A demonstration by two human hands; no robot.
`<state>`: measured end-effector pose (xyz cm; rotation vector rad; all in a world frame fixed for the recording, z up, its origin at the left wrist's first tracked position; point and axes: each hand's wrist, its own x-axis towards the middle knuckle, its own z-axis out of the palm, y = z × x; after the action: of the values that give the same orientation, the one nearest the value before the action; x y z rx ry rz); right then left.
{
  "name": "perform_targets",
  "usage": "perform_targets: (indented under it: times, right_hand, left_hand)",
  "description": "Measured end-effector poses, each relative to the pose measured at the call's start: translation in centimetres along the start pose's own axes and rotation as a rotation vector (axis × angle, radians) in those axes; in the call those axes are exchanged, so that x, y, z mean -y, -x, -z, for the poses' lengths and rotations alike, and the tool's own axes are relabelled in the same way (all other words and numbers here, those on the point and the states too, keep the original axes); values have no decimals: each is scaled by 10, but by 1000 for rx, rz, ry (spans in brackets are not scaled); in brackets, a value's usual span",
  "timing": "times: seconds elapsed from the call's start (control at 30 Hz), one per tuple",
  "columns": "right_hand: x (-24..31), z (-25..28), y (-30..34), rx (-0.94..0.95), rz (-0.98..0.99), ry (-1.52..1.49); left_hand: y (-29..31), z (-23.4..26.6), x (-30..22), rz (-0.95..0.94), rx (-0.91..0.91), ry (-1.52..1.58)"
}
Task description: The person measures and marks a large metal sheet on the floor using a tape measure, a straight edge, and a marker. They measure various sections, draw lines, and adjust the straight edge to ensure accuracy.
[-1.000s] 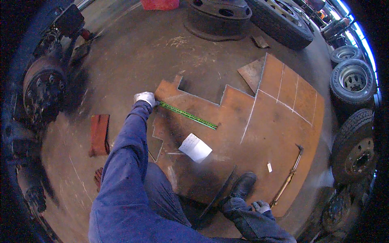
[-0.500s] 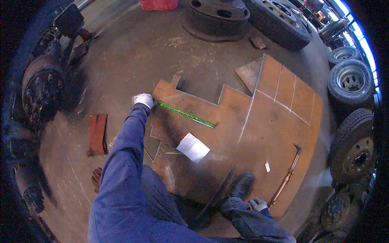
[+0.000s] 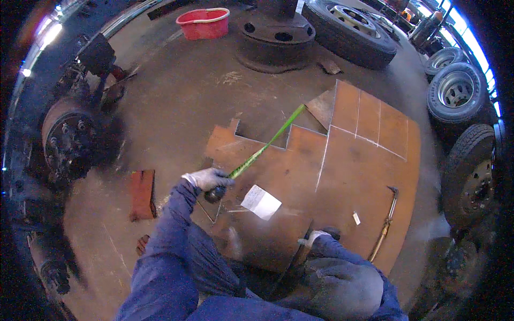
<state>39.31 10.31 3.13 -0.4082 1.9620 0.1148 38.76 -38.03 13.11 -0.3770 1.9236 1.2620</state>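
Observation:
In my gloved left hand (image 3: 210,179) is a tape measure (image 3: 214,195) with a dark case, its fingers wrapped round it. The bright green blade (image 3: 269,143) runs out to the far right, over the notched edge of a rusty steel plate (image 3: 300,184). The tip reaches a loose triangular offcut (image 3: 320,109). My gloved right hand (image 3: 315,238) is low by my knee and boot, beside a dark curved edge; its fingers, partly seen, look loosely apart with nothing visible in them. A handwritten paper sheet (image 3: 261,202) lies on the plate between my hands.
White lines mark the plate's right part. On it lie a cutting torch (image 3: 384,224) and a small white piece (image 3: 356,218). A rusty metal piece (image 3: 142,195) lies left. Beyond are a red bucket (image 3: 203,24), a wheel rim (image 3: 276,45) and tyres (image 3: 350,33). A wheel hub (image 3: 69,134) stands left.
My left hand has come nearer with the tape measure from the plate's left edge; the blade now points far right, lifted. My right hand has moved left and forward. The view has shifted.

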Motion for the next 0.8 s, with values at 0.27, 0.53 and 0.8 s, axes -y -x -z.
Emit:
perform_targets:
  times: [0.27, 0.53, 0.8]
  right_hand:
    - [-64, -53, -98, -253, 106, 150]
    - [-39, 125, -29, -624, 79, 88]
    - [38, 292, 182, -804, 152, -67]
  left_hand:
    - [35, -53, -46, -173, 197, 259]
    - [13, -51, -23, -352, -31, 458]
    - [-17, -107, -62, -606, 51, 163]
